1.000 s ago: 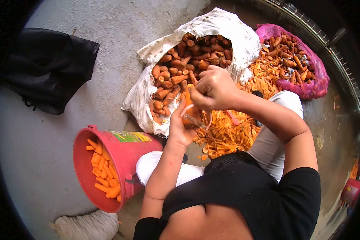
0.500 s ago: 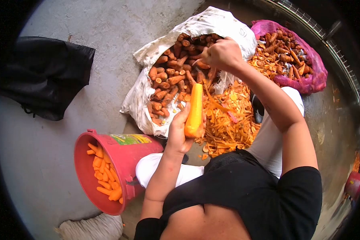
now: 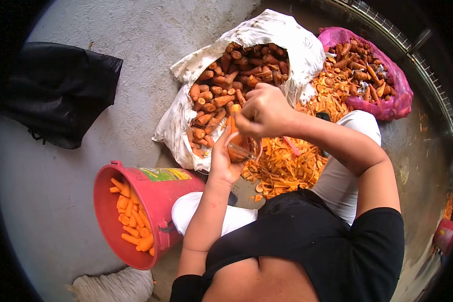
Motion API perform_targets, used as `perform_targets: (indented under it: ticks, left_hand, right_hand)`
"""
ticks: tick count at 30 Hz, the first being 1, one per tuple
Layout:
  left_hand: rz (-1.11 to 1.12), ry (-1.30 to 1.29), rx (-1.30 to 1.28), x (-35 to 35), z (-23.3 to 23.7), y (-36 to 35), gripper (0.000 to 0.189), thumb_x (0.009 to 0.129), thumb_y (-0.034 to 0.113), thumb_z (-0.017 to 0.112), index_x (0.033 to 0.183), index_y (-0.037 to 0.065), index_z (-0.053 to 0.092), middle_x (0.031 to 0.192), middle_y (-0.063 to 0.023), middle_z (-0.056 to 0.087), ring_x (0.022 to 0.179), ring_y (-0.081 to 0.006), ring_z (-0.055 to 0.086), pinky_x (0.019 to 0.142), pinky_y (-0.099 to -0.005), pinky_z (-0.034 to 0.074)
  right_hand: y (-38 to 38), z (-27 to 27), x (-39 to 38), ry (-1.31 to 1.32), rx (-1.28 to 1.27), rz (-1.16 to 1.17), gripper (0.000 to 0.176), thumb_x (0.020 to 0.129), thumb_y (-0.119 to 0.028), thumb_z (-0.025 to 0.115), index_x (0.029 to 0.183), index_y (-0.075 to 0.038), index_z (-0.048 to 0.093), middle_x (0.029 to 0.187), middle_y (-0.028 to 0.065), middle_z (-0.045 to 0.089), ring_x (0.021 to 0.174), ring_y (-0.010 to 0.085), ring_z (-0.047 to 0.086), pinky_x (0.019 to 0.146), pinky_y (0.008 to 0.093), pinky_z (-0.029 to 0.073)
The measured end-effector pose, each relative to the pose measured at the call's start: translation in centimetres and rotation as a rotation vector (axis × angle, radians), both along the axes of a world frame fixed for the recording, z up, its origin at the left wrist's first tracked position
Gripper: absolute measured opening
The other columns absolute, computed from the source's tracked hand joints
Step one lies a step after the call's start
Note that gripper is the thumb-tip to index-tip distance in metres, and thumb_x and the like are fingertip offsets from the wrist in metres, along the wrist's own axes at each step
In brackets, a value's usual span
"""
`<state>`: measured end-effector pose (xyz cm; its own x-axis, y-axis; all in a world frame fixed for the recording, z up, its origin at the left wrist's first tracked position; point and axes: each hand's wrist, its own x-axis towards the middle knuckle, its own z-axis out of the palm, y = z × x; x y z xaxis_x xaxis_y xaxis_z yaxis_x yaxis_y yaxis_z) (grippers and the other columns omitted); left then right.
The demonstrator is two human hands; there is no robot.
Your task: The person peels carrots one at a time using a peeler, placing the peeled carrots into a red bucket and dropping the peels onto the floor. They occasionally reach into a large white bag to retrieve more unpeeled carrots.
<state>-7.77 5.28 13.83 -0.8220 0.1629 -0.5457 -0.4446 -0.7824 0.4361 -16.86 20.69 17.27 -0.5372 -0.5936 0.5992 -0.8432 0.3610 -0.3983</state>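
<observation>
In my left hand [image 3: 223, 162] is a carrot [image 3: 237, 153], tip pointing away from me, fingers wrapped round its thick lower end. The side facing me still has darker skin near the bottom. My right hand [image 3: 267, 111] is a fist over the carrot's upper part, closed on a peeler [image 3: 256, 151] that is blurred and mostly hidden. Below and to the right lies a heap of orange peelings [image 3: 287, 168]. Beyond both hands, a white sack [image 3: 274, 27] lies open, full of unpeeled carrots [image 3: 221, 100].
At my left a tilted red bucket [image 3: 161, 189] holds peeled carrots [image 3: 133, 216]. A pink mesh sack [image 3: 400, 95] with carrots and scraps lies at the upper right. Black cloth [image 3: 60, 93] is on the floor at far left, and a whitish sack [image 3: 117, 287] at lower left.
My right hand has come down and toward me, from above the white sack onto the carrot. The carrot has been turned, showing darker skin where a bright peeled side faced me.
</observation>
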Motion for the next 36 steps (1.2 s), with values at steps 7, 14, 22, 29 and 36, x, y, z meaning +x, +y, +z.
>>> perform_targets:
  ticks: [7,14,22,29,36]
  left_hand:
    - [-0.035,0.086,0.014,0.2,-0.2,0.3,0.027,0.093,0.025,0.046,0.112,0.008,0.055,0.106,-0.0095,0.061,0.094,-0.023,0.06,0.079,-0.0391,0.052]
    - [-0.07,0.17,-0.185,0.1,0.7,0.9,0.033,0.098,0.03,0.038,0.117,0.006,0.051,0.089,-0.0083,0.061,0.067,-0.0184,0.061,0.045,-0.0289,0.047]
    - [-0.261,0.203,-0.032,1.0,1.7,0.2,0.046,0.099,0.039,0.036,0.131,0.007,0.044,0.086,-0.0078,0.059,0.069,-0.015,0.059,0.056,-0.0284,0.05]
    - [0.031,0.095,-0.054,0.1,1.8,0.7,0.031,0.095,0.031,0.046,0.113,0.006,0.055,0.095,-0.0068,0.062,0.08,-0.0183,0.059,0.065,-0.0321,0.051]
    - [0.043,-0.045,-0.036,0.4,1.4,0.8,0.023,0.092,0.026,0.051,0.102,0.007,0.06,0.096,-0.0056,0.064,0.089,-0.0189,0.061,0.081,-0.0365,0.051]
  right_hand:
    - [-0.2,-0.6,-0.4,0.075,-0.034,0.014,0.035,0.07,-0.015,0.061,0.039,-0.009,0.044,0.044,0.0024,0.049,0.047,0.0202,0.047,0.051,0.0336,0.035]
    - [0.7,-1.3,-3.0,0.02,-0.022,-0.134,0.034,0.078,-0.018,0.057,0.045,-0.009,0.06,0.037,0.0019,0.048,0.031,0.0171,0.044,0.04,0.0306,0.04]
    - [4.8,-0.9,-8.6,-0.347,0.139,-0.598,0.04,0.082,-0.037,0.05,0.058,-0.012,0.07,0.046,0.0064,0.058,0.044,0.0208,0.06,0.052,0.0335,0.05]
    - [0.9,0.4,-1.9,-0.084,-0.03,-0.083,0.033,0.077,-0.027,0.057,0.051,-0.01,0.066,0.042,0.0084,0.052,0.04,0.0239,0.052,0.05,0.035,0.045]
    - [0.0,-0.5,-0.2,0.044,-0.009,0.063,0.031,0.069,-0.014,0.061,0.04,-0.009,0.049,0.045,0.0025,0.051,0.046,0.0207,0.047,0.051,0.0341,0.035]
